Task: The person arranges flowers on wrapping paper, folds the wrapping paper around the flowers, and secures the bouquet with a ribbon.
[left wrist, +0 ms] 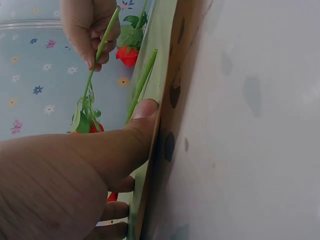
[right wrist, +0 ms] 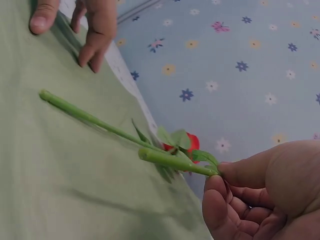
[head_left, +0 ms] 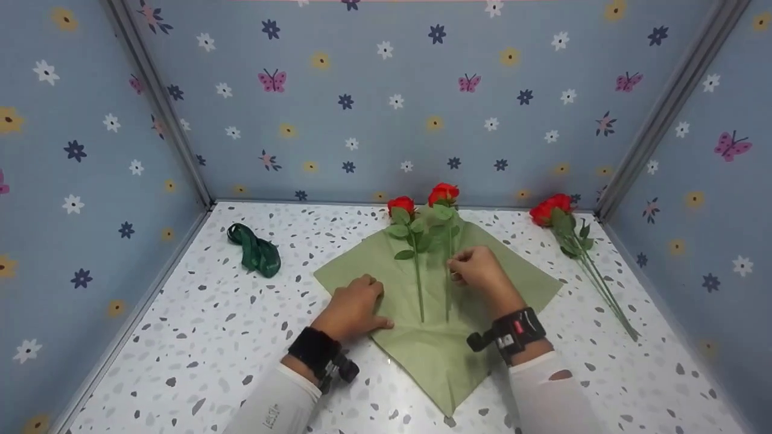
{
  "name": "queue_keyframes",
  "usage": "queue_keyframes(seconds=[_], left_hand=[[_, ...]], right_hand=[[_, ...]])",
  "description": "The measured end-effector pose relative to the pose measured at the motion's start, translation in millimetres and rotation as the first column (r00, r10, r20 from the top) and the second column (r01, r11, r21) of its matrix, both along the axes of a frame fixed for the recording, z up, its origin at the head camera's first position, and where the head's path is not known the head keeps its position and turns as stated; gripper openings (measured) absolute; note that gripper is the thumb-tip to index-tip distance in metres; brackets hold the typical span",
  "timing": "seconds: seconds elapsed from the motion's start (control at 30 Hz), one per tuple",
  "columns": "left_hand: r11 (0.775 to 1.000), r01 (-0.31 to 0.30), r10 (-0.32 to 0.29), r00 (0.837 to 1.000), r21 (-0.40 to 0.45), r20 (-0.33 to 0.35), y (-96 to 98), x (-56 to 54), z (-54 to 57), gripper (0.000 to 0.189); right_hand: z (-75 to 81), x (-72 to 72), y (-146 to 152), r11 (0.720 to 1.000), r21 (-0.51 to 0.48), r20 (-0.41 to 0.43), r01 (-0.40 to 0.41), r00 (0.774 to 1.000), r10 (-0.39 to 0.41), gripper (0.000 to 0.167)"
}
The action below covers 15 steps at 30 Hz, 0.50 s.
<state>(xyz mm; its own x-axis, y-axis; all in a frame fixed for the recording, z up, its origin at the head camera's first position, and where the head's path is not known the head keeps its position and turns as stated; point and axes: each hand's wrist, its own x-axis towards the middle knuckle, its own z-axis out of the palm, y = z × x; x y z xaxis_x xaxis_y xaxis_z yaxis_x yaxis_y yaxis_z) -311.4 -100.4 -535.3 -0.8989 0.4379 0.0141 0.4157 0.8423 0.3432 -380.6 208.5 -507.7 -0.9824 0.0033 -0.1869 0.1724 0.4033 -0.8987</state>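
Observation:
A sheet of green wrapping paper (head_left: pixel 398 355) lies on the table, one corner toward me. One red rose (head_left: pixel 400 206) rests on it, its stem pointing at me. My right hand (head_left: pixel 479 271) pinches the stem of a second rose (head_left: pixel 444 193) between thumb and fingertips; in the right wrist view its cut stem end (right wrist: pixel 160 157) juts out past the fingers, above the paper. My left hand (head_left: pixel 353 307) rests with spread fingers on the paper's left edge, thumb near the first rose's stem (left wrist: pixel 142 82).
More red roses (head_left: pixel 550 211) with long stems lie together on the table at the right. A bundle of dark green ribbon (head_left: pixel 254 250) lies at the left. Patterned blue panels (head_left: pixel 386 108) enclose the back and both sides of the speckled table (head_left: pixel 199 337).

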Motion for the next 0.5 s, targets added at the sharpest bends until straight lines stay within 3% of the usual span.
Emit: queue_keyframes(seconds=[0.2,0.5], left_hand=[[1.000,-0.009,0.009,1.000,-0.005,0.013,-1.2,-1.4,-0.3,0.070],[1.000,-0.023,0.024,0.999,-0.012,0.033,-0.1,-1.4,1.0,0.065]], right_hand=[[-15.5,-5.6,-28.2,0.999,0.030,-0.010,-0.021,1.000,0.022,0.014],[-33.0,-9.4,-25.4,0.994,0.070,-0.010,-0.082,0.996,0.083,0.027]])
